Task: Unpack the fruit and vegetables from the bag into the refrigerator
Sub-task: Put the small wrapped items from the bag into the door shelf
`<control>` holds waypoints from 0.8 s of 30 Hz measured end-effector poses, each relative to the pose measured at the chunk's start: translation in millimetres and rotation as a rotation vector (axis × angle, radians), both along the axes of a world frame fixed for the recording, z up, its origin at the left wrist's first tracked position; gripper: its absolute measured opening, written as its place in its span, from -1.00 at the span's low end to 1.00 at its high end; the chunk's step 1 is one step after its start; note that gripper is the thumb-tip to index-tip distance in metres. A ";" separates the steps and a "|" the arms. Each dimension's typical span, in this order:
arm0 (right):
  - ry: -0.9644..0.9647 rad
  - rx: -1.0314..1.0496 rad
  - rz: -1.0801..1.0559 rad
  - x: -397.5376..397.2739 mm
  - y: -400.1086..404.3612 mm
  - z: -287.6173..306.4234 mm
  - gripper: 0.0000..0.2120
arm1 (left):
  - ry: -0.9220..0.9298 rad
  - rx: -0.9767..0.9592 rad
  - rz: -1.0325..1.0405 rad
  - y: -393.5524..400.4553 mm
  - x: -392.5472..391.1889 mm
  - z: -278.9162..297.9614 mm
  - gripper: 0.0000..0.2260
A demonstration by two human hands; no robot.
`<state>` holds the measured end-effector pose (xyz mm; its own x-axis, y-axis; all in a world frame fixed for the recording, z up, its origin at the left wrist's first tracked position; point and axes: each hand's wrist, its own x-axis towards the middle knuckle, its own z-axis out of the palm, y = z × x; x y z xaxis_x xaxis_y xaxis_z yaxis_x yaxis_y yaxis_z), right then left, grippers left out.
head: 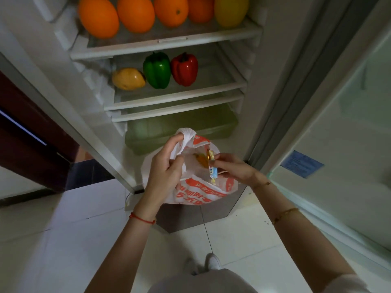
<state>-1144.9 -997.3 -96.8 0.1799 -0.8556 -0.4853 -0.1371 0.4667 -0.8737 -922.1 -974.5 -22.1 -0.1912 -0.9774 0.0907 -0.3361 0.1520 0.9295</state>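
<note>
A white and orange plastic bag (196,191) hangs in front of the open refrigerator (165,47). My left hand (165,166) grips the bag's handles at its left rim. My right hand (232,168) pinches a small wrapped packet (212,169) at the bag's mouth. An orange-yellow fruit (201,160) lies inside the bag. On the top shelf sit several oranges (135,15) and a yellow fruit (230,9). The shelf below holds a mango (128,79), a green pepper (157,69) and a red pepper (184,69).
A greenish crisper drawer (179,132) sits at the fridge bottom, behind the bag. The open fridge door (338,144) stands at the right. A dark wooden cabinet (27,134) is at the left. White tiled floor (84,240) lies below, with my shoes (203,264) on it.
</note>
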 end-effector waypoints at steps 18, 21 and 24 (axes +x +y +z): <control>0.968 -0.046 -0.263 -137.4 115.9 2.8 -0.72 | 0.067 -0.014 -0.225 20.8 -41.4 5.3 -0.62; 1.039 0.006 -0.254 -141.3 125.7 -7.1 -0.73 | 0.052 -0.012 -0.210 21.4 -43.5 4.3 -0.62; 1.116 0.016 -0.216 -140.1 129.1 -18.6 -0.76 | 0.032 -0.015 -0.196 24.0 -44.9 5.9 -0.63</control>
